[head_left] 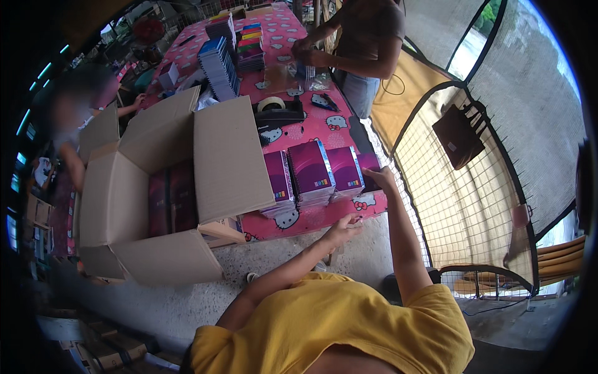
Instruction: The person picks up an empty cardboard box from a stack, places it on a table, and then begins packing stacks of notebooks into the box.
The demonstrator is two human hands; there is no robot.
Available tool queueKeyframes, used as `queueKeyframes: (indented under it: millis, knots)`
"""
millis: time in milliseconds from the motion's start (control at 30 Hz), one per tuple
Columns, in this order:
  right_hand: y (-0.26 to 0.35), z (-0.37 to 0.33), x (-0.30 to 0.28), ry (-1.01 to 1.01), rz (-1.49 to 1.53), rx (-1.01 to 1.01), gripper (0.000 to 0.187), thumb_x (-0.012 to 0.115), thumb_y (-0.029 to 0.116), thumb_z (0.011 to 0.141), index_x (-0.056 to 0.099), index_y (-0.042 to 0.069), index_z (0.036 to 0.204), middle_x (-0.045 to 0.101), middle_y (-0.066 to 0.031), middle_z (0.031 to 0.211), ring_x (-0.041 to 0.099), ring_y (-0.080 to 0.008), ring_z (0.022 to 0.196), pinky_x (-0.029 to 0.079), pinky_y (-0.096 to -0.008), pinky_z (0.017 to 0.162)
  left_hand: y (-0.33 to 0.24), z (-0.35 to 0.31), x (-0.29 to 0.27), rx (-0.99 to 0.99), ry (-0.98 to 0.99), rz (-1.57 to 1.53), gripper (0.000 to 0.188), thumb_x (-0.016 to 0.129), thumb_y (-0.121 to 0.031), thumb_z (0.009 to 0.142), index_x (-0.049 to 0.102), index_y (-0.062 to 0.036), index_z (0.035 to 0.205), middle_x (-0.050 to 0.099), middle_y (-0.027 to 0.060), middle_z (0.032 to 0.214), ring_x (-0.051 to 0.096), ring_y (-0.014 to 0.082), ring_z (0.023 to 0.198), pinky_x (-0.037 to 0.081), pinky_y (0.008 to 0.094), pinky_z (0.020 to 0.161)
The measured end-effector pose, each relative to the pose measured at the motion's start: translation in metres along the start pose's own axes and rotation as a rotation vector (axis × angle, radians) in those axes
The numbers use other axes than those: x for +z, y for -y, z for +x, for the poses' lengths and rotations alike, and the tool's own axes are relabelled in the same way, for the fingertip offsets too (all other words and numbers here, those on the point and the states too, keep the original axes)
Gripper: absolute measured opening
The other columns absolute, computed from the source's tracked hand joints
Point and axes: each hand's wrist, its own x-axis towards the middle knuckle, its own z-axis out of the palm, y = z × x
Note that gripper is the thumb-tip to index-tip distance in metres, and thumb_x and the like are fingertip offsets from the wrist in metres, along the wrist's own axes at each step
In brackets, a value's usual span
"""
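My right hand [380, 178] is closed on the edge of a purple notebook [369, 163], at the right end of a row of stacks near the table's edge. Beside it stand a short stack of purple notebooks [345, 168], a taller spiral-bound stack [311, 168] and another stack [278, 177], partly behind a box flap. My left hand [343, 230] is just off the table's near edge, in front of the stacks, fingers loosely apart and nothing visible in them. To the left, an open cardboard box [99, 199] has more purple notebooks [171, 202] inside.
The pink patterned table [293, 227] also bears a tape dispenser [280, 115], a tall spiral notebook stack [218, 68] and a colourful stack [251, 50]. One co-worker [374, 37] handles plastic packets at the far right; another person [75, 124] is beyond the box. Netting [473, 206] borders the right.
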Motion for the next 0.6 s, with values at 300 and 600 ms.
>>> queueKeyframes:
  millis: [300, 600]
  knots:
    - [-0.04, -0.038, -0.061, -0.248, 0.119, -0.146, 0.076, 0.084, 0.038, 0.068, 0.051, -0.009, 0.117, 0.066, -0.0185, 0.088, 0.067, -0.0229, 0.078, 0.053, -0.0325, 0.064, -0.071, -0.01, 0.021, 0.221, 0.047, 0.046, 0.086, 0.071, -0.037, 0.084, 0.024, -0.0006, 0.146, 0.03, 0.0251, 0.145, 0.042, 0.0319, 0.127, 0.04, 0.0389, 0.101]
    - [0.102, -0.172, -0.093, 0.369, 0.856, -0.7, 0.094, 0.069, 0.061, 0.077, 0.041, -0.006, 0.136, 0.06, -0.0114, 0.113, 0.06, -0.02, 0.099, 0.051, -0.0331, 0.081, -0.168, -0.036, 0.015, 0.669, -0.232, -0.288, 0.075, 0.068, -0.043, 0.086, 0.033, -0.0015, 0.138, 0.051, 0.0113, 0.128, 0.049, 0.0193, 0.12, 0.044, 0.0359, 0.097]
